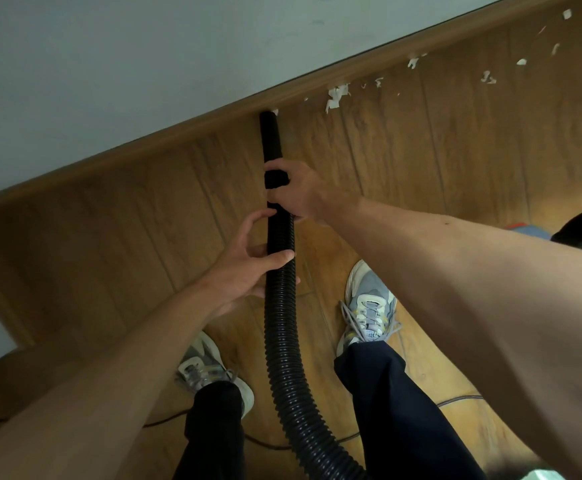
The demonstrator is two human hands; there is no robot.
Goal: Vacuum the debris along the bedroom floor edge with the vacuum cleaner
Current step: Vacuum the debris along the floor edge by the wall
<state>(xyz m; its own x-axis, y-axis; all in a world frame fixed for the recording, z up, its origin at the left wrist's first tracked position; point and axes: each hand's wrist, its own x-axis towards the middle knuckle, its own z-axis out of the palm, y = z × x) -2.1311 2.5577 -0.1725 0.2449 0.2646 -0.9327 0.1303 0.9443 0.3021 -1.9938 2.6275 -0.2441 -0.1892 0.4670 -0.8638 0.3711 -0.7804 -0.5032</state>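
A black ribbed vacuum hose (282,341) runs up between my feet to a smooth black nozzle tube (271,140). The tube's tip touches the wooden skirting board (185,133) at the floor edge. My right hand (296,192) grips the tube at its collar. My left hand (248,265) holds the ribbed hose just below, thumb over the front and fingers curled round it. White paper scraps (336,97) lie along the skirting to the right of the tip, with more scraps (521,62) farther right.
Wood-plank floor (438,150) under a pale wall (109,64). My two grey sneakers (369,306) stand either side of the hose. A thin power cord (456,400) trails across the floor behind my feet. A dark rounded object (580,226) sits at the right edge.
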